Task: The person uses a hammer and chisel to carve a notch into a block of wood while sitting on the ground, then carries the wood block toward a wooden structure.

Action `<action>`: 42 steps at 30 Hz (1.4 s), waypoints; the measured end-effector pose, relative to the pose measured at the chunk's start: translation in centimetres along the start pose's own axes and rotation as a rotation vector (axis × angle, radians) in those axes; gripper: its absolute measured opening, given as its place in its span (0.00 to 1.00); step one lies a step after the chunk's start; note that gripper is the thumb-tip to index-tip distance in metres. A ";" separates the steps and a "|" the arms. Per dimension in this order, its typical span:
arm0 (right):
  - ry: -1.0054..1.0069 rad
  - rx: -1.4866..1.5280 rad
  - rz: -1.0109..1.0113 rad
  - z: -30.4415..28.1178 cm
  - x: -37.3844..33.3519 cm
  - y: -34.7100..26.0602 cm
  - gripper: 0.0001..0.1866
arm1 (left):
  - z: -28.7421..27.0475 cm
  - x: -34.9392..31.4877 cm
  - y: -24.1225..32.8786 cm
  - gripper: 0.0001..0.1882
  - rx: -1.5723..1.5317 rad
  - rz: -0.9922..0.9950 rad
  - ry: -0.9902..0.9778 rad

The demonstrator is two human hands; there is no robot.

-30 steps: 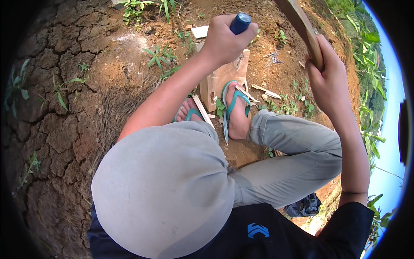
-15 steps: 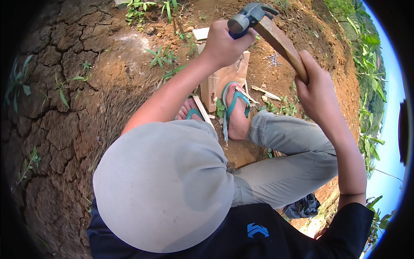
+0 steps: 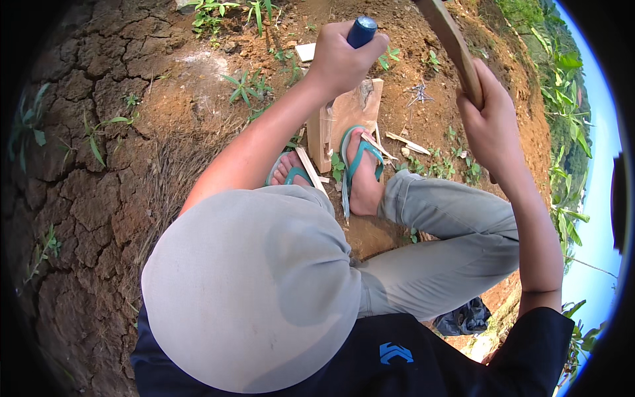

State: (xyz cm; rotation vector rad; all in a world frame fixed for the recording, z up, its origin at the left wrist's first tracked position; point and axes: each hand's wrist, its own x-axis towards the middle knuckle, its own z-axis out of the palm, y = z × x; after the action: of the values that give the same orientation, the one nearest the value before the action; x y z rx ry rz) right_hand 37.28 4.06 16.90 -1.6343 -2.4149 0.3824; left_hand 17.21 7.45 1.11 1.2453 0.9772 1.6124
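Tan wooden block (image 3: 357, 111). Above block: dark-blue tool handle (image 3: 360, 35), silvery end (image 3: 366, 23). Right of block: brown hammer handle (image 3: 458, 47), grey nails (image 3: 419, 94). Below block: teal flip-flop straps (image 3: 356, 161), plain grey trousers (image 3: 450, 208). Left of block: brown crack-patterned soil (image 3: 86, 192).

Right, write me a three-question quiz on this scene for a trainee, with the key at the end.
1. Multiple choice: what does the right hand grip?
A) a crumpled black plastic bag
B) a long brown wooden handle
C) a teal-strapped rubber sandal

2. True or false: the small pile of thin grey metal nails lies to the person's right of the light brown wooden block.

3. Fill in the blank: the dark blue cylindrical handle with a silvery end is held in the ____.

Key: 1. B; 2. True; 3. left hand.
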 end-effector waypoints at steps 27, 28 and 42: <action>-0.146 -0.003 0.080 -0.3 2.8 0.1 0.11 | 0.2 1.5 -1.7 0.16 -0.034 -0.003 0.033; -0.166 -0.014 0.065 -0.2 3.0 0.5 0.11 | 0.2 1.6 -1.9 0.16 -0.032 -0.021 0.035; -0.296 -0.117 -0.057 -0.4 5.8 0.9 0.11 | 0.5 -1.3 -3.9 0.16 -0.060 -0.140 0.035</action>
State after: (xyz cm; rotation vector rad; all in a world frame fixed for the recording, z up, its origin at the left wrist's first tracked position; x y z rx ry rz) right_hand 36.11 9.78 17.13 -1.6532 -2.7404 0.5157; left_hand 18.52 7.53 -2.86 1.0875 1.0081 1.5479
